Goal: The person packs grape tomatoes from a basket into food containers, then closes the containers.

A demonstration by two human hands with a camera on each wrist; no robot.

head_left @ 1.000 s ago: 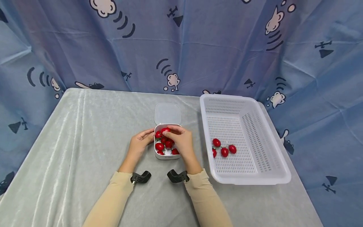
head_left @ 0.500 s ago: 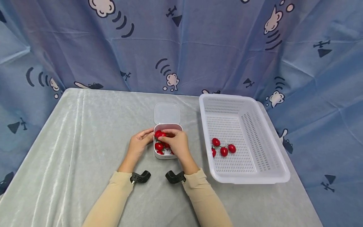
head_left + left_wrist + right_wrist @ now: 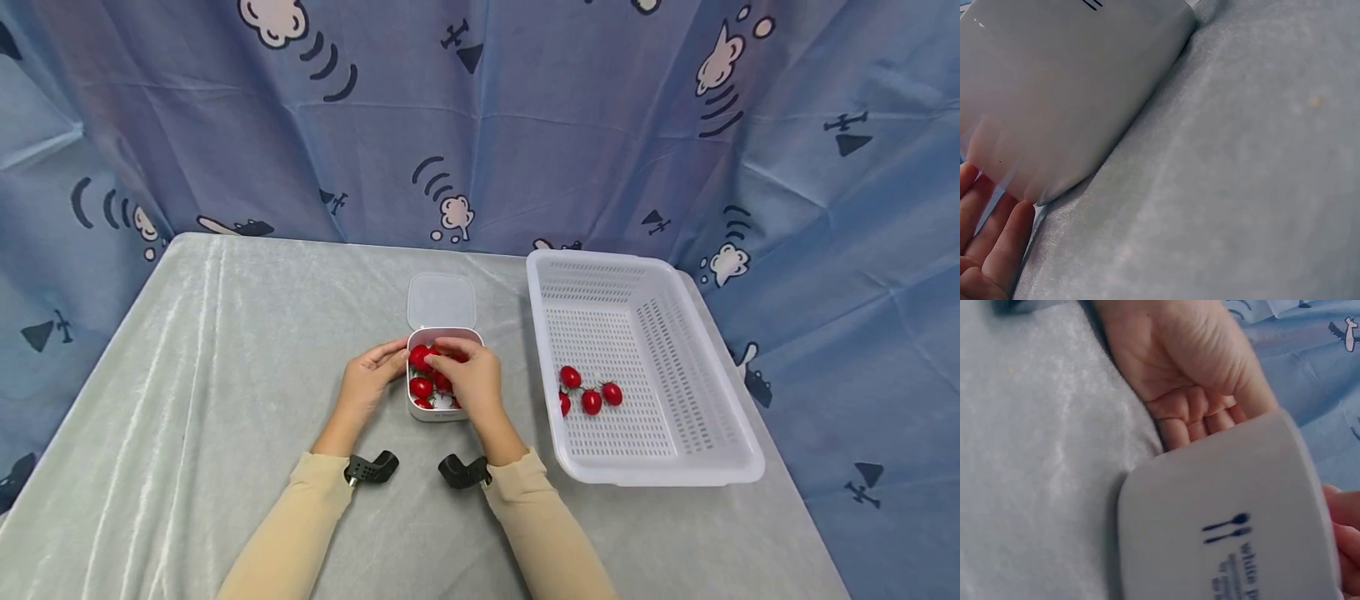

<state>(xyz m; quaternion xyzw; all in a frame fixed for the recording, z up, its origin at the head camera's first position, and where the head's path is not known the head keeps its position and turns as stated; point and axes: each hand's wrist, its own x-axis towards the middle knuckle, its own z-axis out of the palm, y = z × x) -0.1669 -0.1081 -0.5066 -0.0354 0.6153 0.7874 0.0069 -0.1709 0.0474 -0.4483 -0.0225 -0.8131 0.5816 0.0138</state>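
Observation:
A small white box [image 3: 441, 416] of red cherry tomatoes [image 3: 421, 387] stands on the table, its clear lid [image 3: 442, 301] folded back. At its left side, my left hand [image 3: 365, 385] holds the wall. In the left wrist view, fingertips [image 3: 1019, 215] of that hand rest against the white wall [image 3: 1054, 94]; in the right wrist view its thumb reaches the rim. My right hand [image 3: 477, 380] is inside the box, thumb and forefinger around a cherry tomato [image 3: 432, 353] that is partly hidden. Other tomatoes lie beneath that hand.
A white perforated plastic basket [image 3: 716, 375] stands on the right, with several cherry tomatoes [image 3: 592, 402] near its left wall. Grey cloth [image 3: 247, 358] covers the table. A blue patterned curtain [image 3: 390, 125] hangs behind.
My right hand has sunk lower and slightly left into the box with the cherry tomato, then shifted a little right. My left hand and the basket's tomatoes stay in place.

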